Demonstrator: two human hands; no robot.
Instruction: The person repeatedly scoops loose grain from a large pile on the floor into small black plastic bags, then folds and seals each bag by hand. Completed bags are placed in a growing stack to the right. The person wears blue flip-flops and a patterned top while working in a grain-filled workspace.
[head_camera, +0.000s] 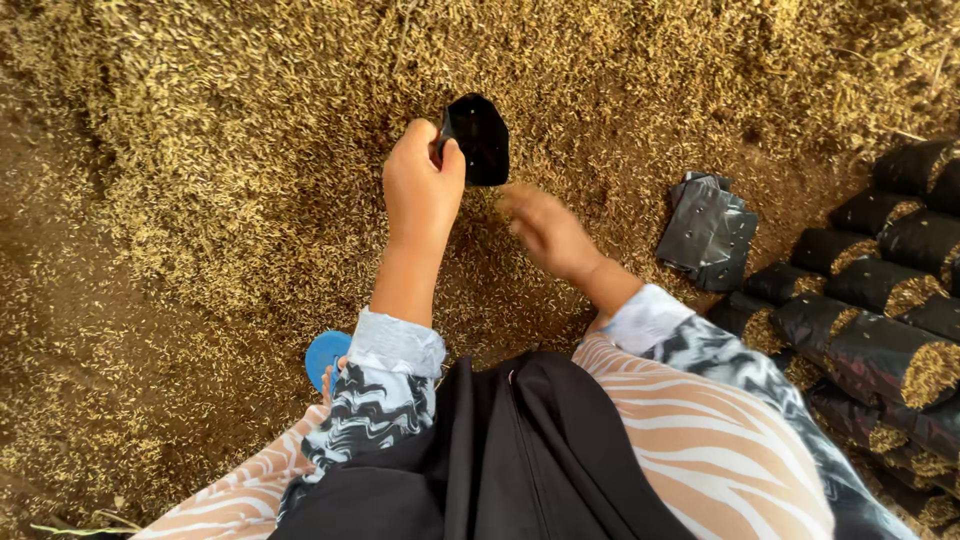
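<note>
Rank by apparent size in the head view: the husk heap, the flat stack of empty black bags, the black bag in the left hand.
1. Golden-brown rice-husk heap, largest by far.
2. Flat stack of empty black plastic bags.
3. Small black plastic bag in the left hand; close to the stack, so unsure.

Down on the ground (60, 330) it's brown earth, and spread thick across it is a broad heap of golden rice husk (250, 120), filling the whole upper part of the view and thinning to scattered flecks at the lower left. Over on the right, a small stack of flat, empty black plastic bags (708, 232) lies on the husk. Just beyond it, rows of filled black bags (880, 345) lie on their sides, husk showing at their open ends.
</note>
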